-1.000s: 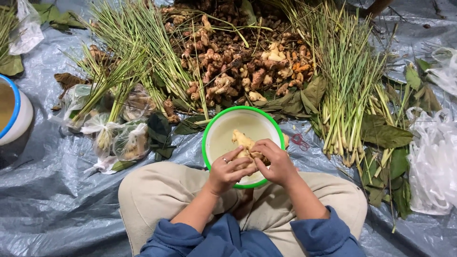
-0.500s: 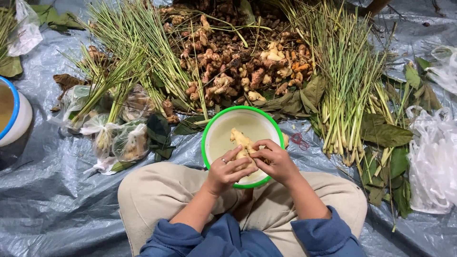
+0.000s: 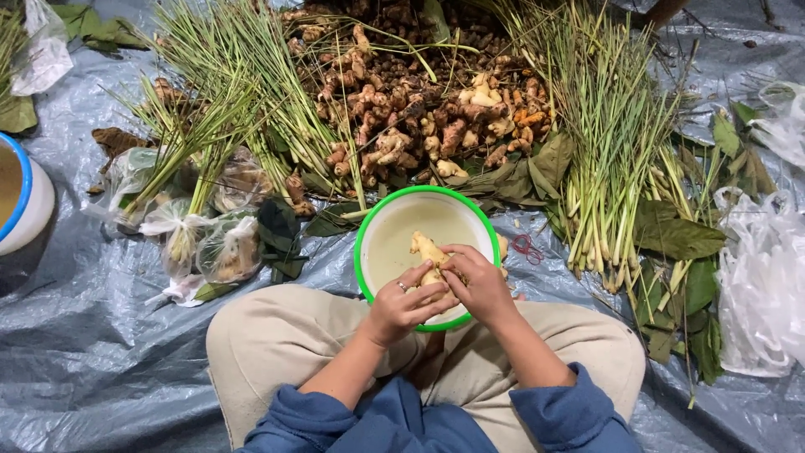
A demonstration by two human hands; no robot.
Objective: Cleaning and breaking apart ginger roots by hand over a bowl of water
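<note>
A pale peeled ginger root is held over a white bowl with a green rim that holds cloudy water. My left hand, a ring on one finger, grips the root from below. My right hand closes over its right side, fingers curled on it. Both hands meet above the bowl's near edge, just in front of my crossed legs in beige trousers.
A heap of unpeeled ginger and turmeric roots lies behind the bowl. Lemongrass bundles flank it on both sides. Small tied plastic bags sit left, a blue-rimmed white bowl far left, white plastic bags right, all on a grey tarp.
The hands have shifted slightly on the ginger root over the bowl; nothing else has moved.
</note>
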